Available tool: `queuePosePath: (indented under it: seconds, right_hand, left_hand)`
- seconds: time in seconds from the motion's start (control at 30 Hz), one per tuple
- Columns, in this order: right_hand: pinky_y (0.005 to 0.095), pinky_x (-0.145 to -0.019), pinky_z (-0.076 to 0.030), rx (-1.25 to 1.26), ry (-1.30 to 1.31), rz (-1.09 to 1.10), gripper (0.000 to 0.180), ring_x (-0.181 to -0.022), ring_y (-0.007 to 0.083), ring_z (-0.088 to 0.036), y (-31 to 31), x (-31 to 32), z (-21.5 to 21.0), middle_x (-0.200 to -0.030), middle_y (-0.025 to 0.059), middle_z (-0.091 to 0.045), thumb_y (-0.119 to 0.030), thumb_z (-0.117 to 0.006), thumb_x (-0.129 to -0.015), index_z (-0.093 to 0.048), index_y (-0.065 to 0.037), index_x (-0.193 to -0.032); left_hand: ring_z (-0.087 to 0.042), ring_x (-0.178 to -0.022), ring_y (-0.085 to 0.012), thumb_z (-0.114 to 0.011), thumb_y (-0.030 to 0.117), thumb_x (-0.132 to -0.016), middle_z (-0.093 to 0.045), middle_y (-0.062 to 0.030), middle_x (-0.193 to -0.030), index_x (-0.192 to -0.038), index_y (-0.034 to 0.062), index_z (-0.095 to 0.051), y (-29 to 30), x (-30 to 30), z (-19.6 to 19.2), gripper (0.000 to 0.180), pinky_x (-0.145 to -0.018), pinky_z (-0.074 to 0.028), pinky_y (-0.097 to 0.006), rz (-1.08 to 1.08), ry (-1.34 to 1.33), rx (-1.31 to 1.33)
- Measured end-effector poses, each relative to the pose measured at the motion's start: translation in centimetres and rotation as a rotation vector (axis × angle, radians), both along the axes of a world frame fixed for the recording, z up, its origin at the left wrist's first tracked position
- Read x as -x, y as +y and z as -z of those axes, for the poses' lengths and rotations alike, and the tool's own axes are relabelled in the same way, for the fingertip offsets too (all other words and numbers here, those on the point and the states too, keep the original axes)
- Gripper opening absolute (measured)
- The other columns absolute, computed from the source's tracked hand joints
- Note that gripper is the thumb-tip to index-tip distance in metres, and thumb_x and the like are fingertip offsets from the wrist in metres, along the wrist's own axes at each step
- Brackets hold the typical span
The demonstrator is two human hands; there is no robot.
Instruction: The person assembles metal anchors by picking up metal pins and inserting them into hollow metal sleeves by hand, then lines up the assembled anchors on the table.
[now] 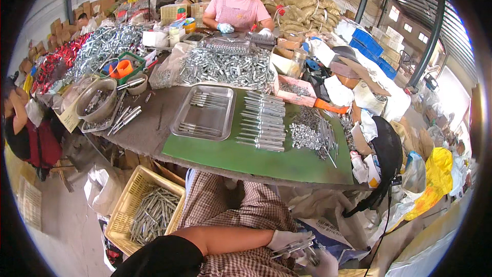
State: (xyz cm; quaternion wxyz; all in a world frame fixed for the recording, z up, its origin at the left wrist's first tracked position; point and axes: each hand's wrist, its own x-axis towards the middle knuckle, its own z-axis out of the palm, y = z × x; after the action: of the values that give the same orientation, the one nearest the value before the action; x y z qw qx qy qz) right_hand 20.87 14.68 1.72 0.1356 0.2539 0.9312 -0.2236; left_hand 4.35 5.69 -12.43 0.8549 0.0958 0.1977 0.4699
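Low in front of my lap, my left hand point(288, 239) in a white glove is closed on several slim metal rods point(293, 248). Right beside it, my right hand point(325, 265), gloved as well, closes around the other ends of metal rods; its fingers are partly blurred. On the green mat point(215, 155) lies a column of silver rods point(262, 118) side by side. To their left, a steel tray point(228, 118) holds two small groups of rods. Small metal pieces point(306, 134) and thin pins point(328, 138) are heaped on the right.
A yellow crate point(120, 220) full of metal rods stands left of my knees. Plastic bowls point(97, 100) and a large pile of metal parts point(225, 66) cover the table beyond. A co-worker point(238, 13) sits opposite. A black bag point(387, 149) hangs at the right edge.
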Motion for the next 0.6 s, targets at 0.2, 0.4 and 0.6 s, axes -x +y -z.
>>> queuePosePath:
  seconds: [0.2,0.4,0.6]
  right_hand:
    - [0.0378,-0.068,-0.05,-0.211,0.293,-0.288,0.04,-0.079,0.0313,-0.062,-1.8,6.7,-2.2,-0.096,0.0114,-0.061,-0.026,-0.074,-0.065,-0.061,-0.008,-0.099]
    - [0.0244,-0.067,-0.044,0.611,0.713,0.639,0.031,-0.08,0.008,-0.051,-2.2,10.0,-1.2,-0.088,0.0051,-0.058,-0.011,-0.064,-0.077,-0.052,-0.001,-0.103]
    - [0.0286,-0.076,-0.045,0.005,0.792,0.241,0.031,-0.082,0.0145,-0.055,0.0,12.1,4.8,-0.091,0.0086,-0.057,-0.011,-0.05,-0.086,-0.051,0.0,-0.115]
  left_hand:
    - [-0.059,-0.072,-0.0085,-0.053,0.035,-0.092,-0.06,-0.0017,-0.084,-0.114,0.0098,-0.053,-3.3,2.6,-2.2,0.034,-0.053,-0.049,-0.022,-0.134,0.062,-0.209]
    - [-0.059,-0.099,-0.0232,-0.055,0.015,-0.089,-0.058,-0.0083,-0.108,-0.129,0.011,-0.041,-3.0,2.8,-1.1,0.043,-0.086,-0.051,-0.042,-0.402,-0.233,-0.294]
    - [-0.063,-0.085,-0.0223,-0.056,0.008,-0.086,-0.058,-0.0062,-0.102,-0.131,0.0182,-0.036,-3.1,3.9,-3.9,0.05,-0.074,-0.056,-0.041,-0.596,-0.06,-0.024]
